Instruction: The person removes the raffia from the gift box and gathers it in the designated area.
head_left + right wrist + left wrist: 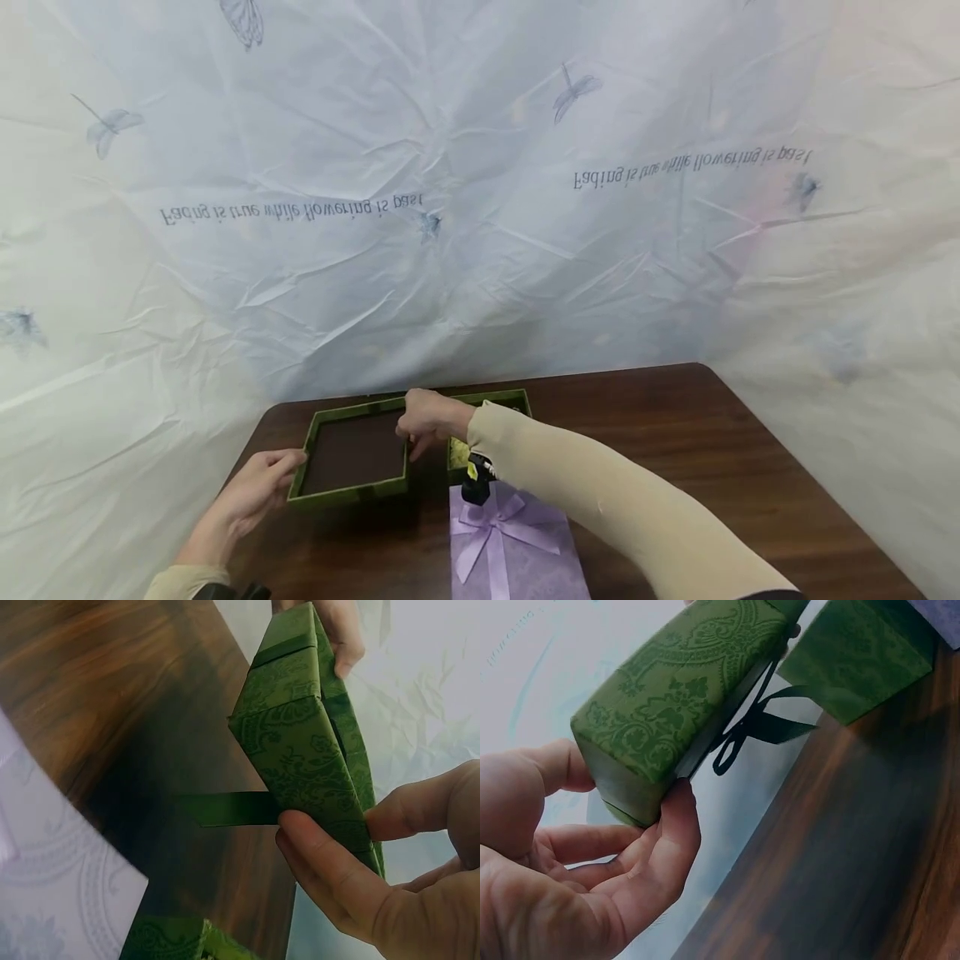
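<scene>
A green patterned box lid (348, 497) is held above the table with its dark hollow side facing up toward the head view. My left hand (258, 492) pinches its left edge, thumb on one side and fingers beneath. At the opposite wall, my right hand (431, 417) grips the lid between thumb and fingertips. In the left wrist view a dark ribbon bow (776, 729) hangs from the lid's underside; a green ribbon end (232, 808) shows in the right wrist view. Beside the lid stands another green box (495, 395) with yellow contents (459, 454), partly hidden by my right arm.
A lilac box (528, 558) with a ribbon bow lies on the brown wooden table (675, 442), in front of the green box and below my right forearm. Behind the table hangs a pale printed sheet (480, 275), close to the back edge.
</scene>
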`<act>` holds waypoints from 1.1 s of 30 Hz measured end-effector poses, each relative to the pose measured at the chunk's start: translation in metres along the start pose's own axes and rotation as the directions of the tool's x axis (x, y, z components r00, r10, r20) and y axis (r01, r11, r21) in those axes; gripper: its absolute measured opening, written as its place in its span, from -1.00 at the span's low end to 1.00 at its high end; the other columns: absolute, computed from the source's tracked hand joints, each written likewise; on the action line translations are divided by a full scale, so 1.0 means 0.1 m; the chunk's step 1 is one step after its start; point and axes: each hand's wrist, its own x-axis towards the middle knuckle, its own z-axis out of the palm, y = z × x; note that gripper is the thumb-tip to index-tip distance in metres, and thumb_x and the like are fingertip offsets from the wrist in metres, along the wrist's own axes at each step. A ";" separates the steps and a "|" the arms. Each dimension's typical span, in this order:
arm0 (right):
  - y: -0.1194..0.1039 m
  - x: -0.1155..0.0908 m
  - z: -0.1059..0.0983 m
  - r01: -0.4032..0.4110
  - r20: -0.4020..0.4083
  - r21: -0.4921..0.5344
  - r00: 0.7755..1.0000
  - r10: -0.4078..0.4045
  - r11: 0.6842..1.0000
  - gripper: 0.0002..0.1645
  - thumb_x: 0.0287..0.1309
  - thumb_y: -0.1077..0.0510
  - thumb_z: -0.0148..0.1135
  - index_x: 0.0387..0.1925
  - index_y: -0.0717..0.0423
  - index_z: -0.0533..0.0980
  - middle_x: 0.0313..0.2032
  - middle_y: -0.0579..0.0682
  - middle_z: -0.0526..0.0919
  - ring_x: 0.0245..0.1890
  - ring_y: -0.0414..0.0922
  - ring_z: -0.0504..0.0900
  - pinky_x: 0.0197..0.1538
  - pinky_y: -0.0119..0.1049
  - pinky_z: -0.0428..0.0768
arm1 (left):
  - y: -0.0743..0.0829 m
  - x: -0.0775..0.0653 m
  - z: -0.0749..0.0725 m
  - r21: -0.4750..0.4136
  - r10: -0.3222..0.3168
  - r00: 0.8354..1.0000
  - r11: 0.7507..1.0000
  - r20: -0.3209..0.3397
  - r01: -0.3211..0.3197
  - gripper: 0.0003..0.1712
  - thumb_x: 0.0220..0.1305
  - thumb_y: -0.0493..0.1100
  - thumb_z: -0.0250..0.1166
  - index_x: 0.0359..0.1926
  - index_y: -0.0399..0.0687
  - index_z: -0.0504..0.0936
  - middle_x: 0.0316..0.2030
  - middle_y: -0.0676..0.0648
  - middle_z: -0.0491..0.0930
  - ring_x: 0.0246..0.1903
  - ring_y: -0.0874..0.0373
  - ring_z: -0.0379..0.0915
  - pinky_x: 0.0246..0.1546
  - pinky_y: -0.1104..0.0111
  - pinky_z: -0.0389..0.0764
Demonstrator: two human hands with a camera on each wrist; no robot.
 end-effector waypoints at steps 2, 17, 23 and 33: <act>0.01 0.00 0.00 -0.004 0.004 0.000 1.000 0.004 1.000 -0.83 0.29 0.35 0.10 -0.46 0.23 0.42 -0.62 0.10 0.39 -0.61 0.05 0.50 -0.21 0.03 0.70 | -0.01 -0.01 0.01 -0.028 0.009 1.000 1.000 0.013 -0.009 -0.36 0.54 -0.16 -0.10 0.40 -0.57 0.04 -0.61 0.10 0.14 -0.67 0.27 -0.14 -0.62 0.35 0.14; -0.02 0.16 0.11 -0.093 0.054 0.005 0.994 0.092 0.996 -0.67 0.28 0.43 0.05 -0.50 0.05 0.24 -0.60 -0.04 0.20 -0.71 -0.14 0.23 -0.36 -0.09 0.72 | -0.10 -0.02 -0.05 -0.012 -0.012 0.994 1.000 0.104 0.013 -0.33 0.54 -0.14 -0.13 0.38 -0.65 0.00 -0.69 0.15 0.04 -0.65 0.27 -0.03 -0.41 0.29 0.48; -0.01 0.17 0.20 -0.099 0.053 0.029 0.994 0.098 0.995 -0.91 0.25 0.44 0.04 -0.23 0.28 0.42 -0.52 0.03 0.31 -0.72 -0.15 0.16 -0.36 -0.06 0.71 | -0.18 -0.04 -0.08 -0.005 -0.023 0.995 1.000 0.096 0.024 -0.32 0.55 -0.14 -0.14 0.37 -0.68 -0.02 -0.65 0.16 0.16 -0.64 0.31 0.08 -0.39 0.27 0.51; 0.03 0.16 0.24 -0.088 0.071 0.032 0.994 0.086 0.996 -0.87 0.23 0.47 0.02 -0.34 0.24 0.41 -0.21 0.15 0.47 -0.50 0.06 0.50 -0.38 -0.09 0.71 | -0.23 0.01 -0.05 0.003 -0.030 0.994 1.000 0.107 0.030 -0.33 0.55 -0.16 -0.12 0.35 -0.72 -0.02 -0.61 0.12 0.13 -0.63 0.31 0.05 -0.33 0.25 0.52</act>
